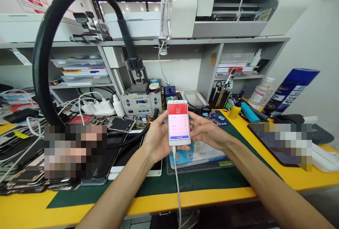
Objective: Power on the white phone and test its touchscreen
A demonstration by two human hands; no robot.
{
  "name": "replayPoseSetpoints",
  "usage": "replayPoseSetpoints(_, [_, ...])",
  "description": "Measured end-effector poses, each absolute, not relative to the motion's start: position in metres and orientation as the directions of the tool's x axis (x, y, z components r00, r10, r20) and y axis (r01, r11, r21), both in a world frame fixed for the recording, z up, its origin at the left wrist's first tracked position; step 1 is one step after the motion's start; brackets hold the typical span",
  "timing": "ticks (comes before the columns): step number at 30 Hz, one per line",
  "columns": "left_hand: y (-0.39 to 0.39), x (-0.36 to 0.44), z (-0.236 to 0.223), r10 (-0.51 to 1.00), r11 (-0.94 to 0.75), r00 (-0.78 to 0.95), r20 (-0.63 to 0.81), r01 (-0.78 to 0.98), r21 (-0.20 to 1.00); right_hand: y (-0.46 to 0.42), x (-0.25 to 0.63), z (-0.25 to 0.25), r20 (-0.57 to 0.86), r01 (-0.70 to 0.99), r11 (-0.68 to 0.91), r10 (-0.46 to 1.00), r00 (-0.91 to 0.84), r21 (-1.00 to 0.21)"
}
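Observation:
A white smartphone [179,123] stands upright between my hands, its lit screen facing me with a red band, a list and a blue bar at the bottom. My left hand [156,138] is closed round its left side and lower back. At the right edge, the fingers of my right hand [203,130] also grip the phone. A white charging cable [177,179] runs from the phone's lower end down past the table edge. Below the phone lie a blue-and-white package [203,153] and a dark perforated mat [172,169], partly hidden by my hands.
Stacked phone parts [23,176] and tangled white cables crowd the left. A thick black hose [39,56] arches above a grey control unit [143,103]. Right stand a clear bottle [261,93], a blue spray can [293,89] and a dark tablet-like panel [272,144]. Shelves [212,41] line the back.

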State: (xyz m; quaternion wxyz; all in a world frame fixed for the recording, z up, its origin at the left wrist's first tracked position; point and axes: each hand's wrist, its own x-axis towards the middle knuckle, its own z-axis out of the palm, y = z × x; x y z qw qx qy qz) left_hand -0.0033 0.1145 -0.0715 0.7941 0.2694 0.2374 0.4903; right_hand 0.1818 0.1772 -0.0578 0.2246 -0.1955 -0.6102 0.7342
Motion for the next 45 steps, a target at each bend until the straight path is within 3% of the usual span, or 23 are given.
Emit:
replayPoseSetpoints(10, [0.118, 0.000, -0.082, 0.926, 0.343, 0.358, -0.120, -0.664, 0.664, 0.178, 0.176, -0.068, 0.008, -0.022, -0.015, 0.617, -0.787, -1.000])
replayPoseSetpoints(45, [0.115, 0.008, -0.077, 0.938, 0.328, 0.313, -0.150, -0.655, 0.681, 0.175, 0.174, -0.066, -0.012, 0.013, -0.003, 0.669, -0.743, -1.000])
